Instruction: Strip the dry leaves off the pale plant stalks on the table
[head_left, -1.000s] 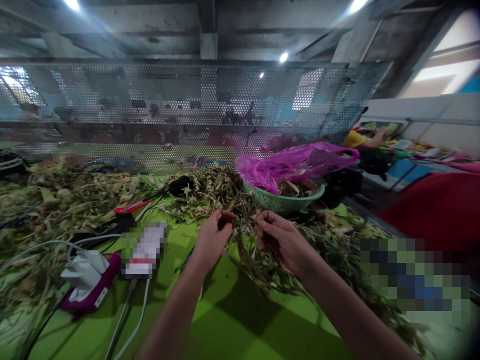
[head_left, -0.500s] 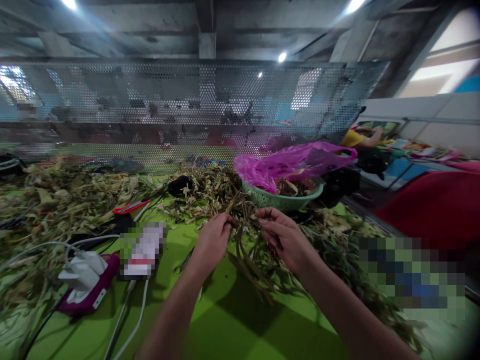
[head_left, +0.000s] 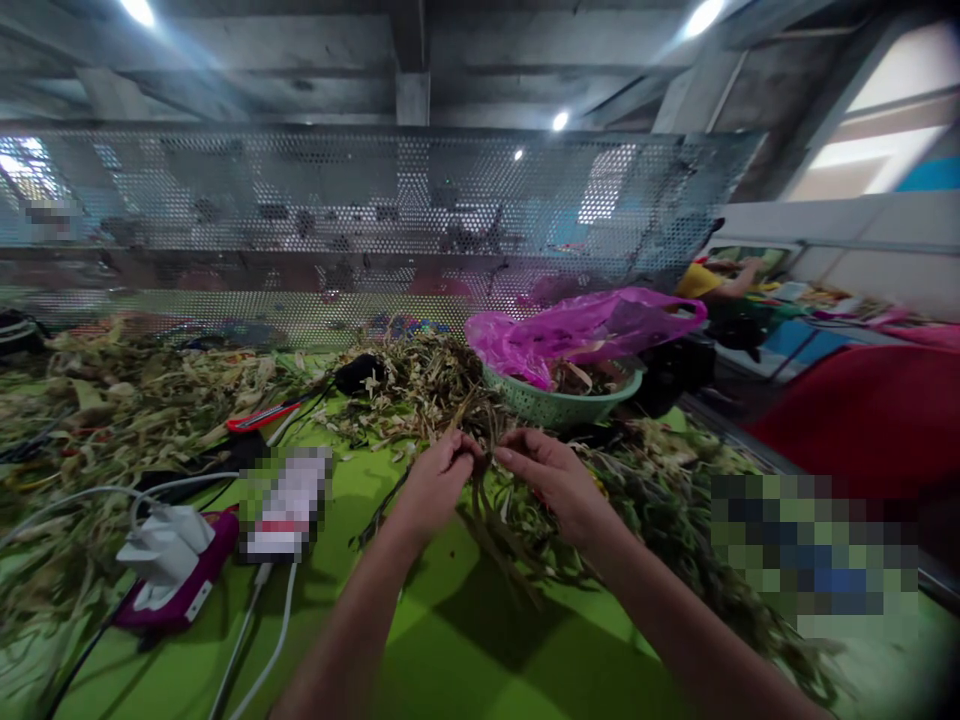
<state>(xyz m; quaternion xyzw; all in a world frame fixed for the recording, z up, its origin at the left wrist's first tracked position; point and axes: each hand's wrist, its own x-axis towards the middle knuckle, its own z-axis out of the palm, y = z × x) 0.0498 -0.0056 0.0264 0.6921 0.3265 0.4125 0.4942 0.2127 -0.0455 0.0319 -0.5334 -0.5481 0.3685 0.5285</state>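
Near the middle of the view, a bundle of long dried stems hangs down between my hands over the green table. My left hand is closed on the stems, thumb and fingers pinched together. Close by on the right, my right hand pinches the same bundle, its fingertips almost touching those of the left. Just beyond them stands a green basket with dried plant bits in it and a pink plastic bag over its top.
Dried leaves cover the table's left side; greener stems lie at right. A red cutter, a phone and a purple power strip are at left. A perforated metal screen stands behind, a red chair at right.
My right hand has moved left and slightly down, closer to my left hand. The fingertips, apart before, now nearly meet at the stems.
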